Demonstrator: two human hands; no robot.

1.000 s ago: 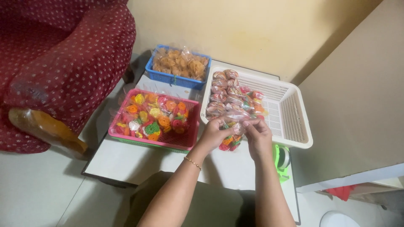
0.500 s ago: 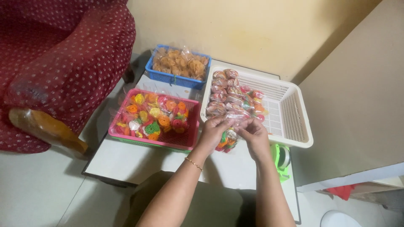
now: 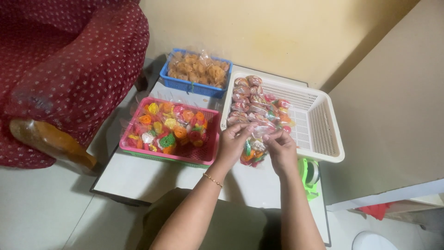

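Both hands meet over the middle of the white bench point(image 3: 152, 178), just in front of the white basket point(image 3: 323, 139). The left hand point(image 3: 232, 144) and the right hand point(image 3: 280, 150) pinch the top of a small clear packet of coloured crackers point(image 3: 253, 152), fingers closed narrowly on the plastic; the packet hangs between them, its bottom at or just above the bench surface, though contact cannot be told. A thin gold bracelet point(image 3: 212, 179) sits on the left wrist.

The white basket stands at the right edge of the bench and holds a heap of similar filled packets point(image 3: 254, 104) in its left half, while its right half shows bare lattice. A pink basket point(image 3: 208, 153) of loose orange, yellow, green and red crackers lies just left of the hands, touching the white one. A blue basket point(image 3: 192, 87) with a bag of brown snacks sits at the far edge, by the wall. A green tape dispenser point(image 3: 309, 173) rests at the right edge, just beside the right hand. A red dotted armchair point(image 3: 69, 69) stands left of the bench.
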